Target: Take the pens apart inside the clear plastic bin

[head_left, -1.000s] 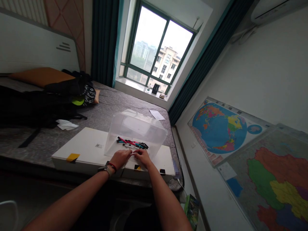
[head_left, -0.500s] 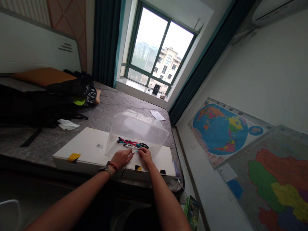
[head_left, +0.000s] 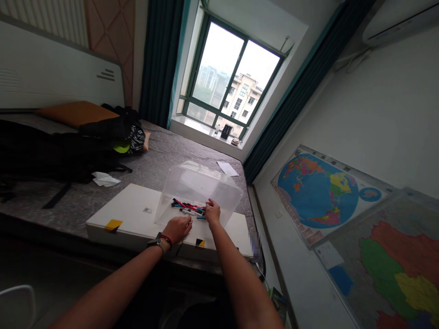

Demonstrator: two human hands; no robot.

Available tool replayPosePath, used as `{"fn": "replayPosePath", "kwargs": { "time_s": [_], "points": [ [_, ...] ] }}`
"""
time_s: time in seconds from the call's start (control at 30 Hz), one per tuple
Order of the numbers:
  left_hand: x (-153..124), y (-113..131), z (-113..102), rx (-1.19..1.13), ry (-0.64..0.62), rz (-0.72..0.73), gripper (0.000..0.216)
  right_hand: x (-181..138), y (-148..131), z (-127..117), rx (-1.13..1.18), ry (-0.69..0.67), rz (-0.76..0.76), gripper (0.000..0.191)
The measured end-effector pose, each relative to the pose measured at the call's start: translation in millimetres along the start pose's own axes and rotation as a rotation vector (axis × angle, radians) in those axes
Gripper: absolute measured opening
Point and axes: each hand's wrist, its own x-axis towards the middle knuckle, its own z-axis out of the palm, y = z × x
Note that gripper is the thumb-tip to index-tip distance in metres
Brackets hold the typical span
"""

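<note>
Several pens (head_left: 188, 205) with black, red, white and teal parts lie in a loose pile in the open side of a clear plastic box (head_left: 219, 187) resting on its side. My left hand (head_left: 177, 229), with a watch and red band at the wrist, is pinched on a thin white pen (head_left: 196, 220) at the near edge of the pile. By the right end of the pile is my right hand (head_left: 213, 212), its fingers bent and somewhat apart. I make out nothing between them. The fingertips partly cover the pens behind.
A flat white carton (head_left: 132, 205) with yellow-black tape lies under the box on the grey mattress (head_left: 178, 144). Crumpled tissue (head_left: 105, 179) and dark bags (head_left: 61, 151) are at left, a paper sheet (head_left: 227, 168) behind. Maps (head_left: 318, 187) hang on the right wall.
My right hand has left the spot where both hands met at the pen and moved up beside the pile. My left hand stays low at the near side. The camera view has shifted slightly.
</note>
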Motion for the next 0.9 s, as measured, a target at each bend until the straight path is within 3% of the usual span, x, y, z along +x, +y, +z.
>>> {"fn": "replayPosePath", "kwargs": {
  "time_s": [0.23, 0.37, 0.43, 0.57, 0.73, 0.9],
  "points": [
    [2, -6, 4, -0.06, -0.012, -0.09, 0.03, -39, 42, 1, -0.049, -0.118, -0.068, 0.027],
    [4, -5, -1, -0.053, -0.049, -0.156, 0.029, -52, 34, -1, -0.091, -0.395, -0.227, 0.022],
    [5, -3, -3, -0.032, -0.074, -0.155, 0.03, -53, 26, -6, -0.064, -0.463, -0.237, 0.026],
    [6, 2, -7, 0.031, -0.107, -0.111, 0.031, -52, 22, -13, 0.037, -0.489, -0.223, 0.034],
    [8, 9, -10, 0.118, -0.18, -0.171, 0.034, -50, 22, -15, 0.11, -0.415, -0.097, 0.039],
    [4, 19, -11, 0.125, -0.211, -0.193, 0.036, -53, 15, -15, 0.107, -0.496, -0.135, 0.035]
  ]
}}
